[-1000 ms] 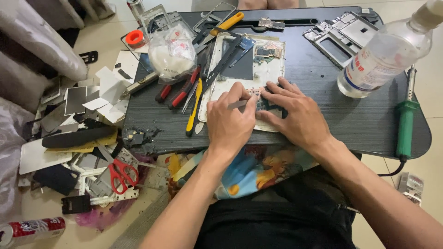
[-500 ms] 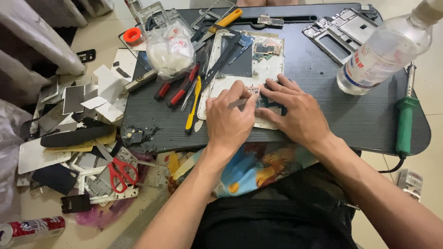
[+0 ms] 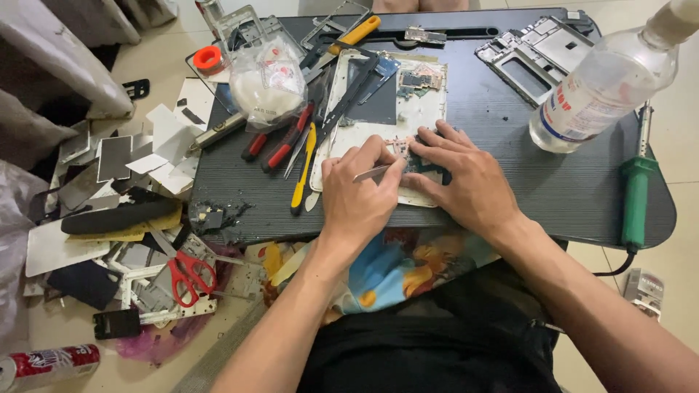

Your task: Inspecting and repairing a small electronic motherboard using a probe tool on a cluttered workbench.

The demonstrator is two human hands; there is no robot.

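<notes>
Both forearms reach forward, left hand [image 3: 360, 196] curled in a pinching grip, right hand [image 3: 462, 178] spread flat.

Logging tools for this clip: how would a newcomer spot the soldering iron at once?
Start at the dark table and go to its right edge, past the clear plastic bottle. The soldering iron lies there lengthwise, well clear of the right hand. Its green handle and trailing black cord set it apart from the red and yellow tools left of the left hand.

Single view, head-mounted. Camera looks steeply down and forward from the person's own head onto a dark lap table [image 3: 510, 189], at close working range. Both forearms enter from the bottom edge; hands sit at frame centre. Floor clutter fills the left side. No second view overlaps this one.
</notes>
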